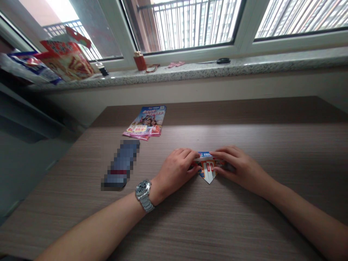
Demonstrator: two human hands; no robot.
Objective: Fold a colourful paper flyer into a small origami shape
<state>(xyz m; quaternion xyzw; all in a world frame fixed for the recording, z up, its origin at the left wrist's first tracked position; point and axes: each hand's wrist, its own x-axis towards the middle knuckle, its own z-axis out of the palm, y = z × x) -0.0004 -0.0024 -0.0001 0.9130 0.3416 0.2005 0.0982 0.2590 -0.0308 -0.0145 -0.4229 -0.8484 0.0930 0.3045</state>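
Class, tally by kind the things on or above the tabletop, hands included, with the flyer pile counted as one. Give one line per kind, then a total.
Left hand and right hand: 2
Folded paper: 1
Wristwatch: 1
Flyer pile: 1
Dark pixelated object: 1
Total: 6

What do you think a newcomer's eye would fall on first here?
Probably the folded paper, right of centre, held by the left hand and right hand. Next, the shiny watch on the left wrist, then the red bag toward the left end of the sill.
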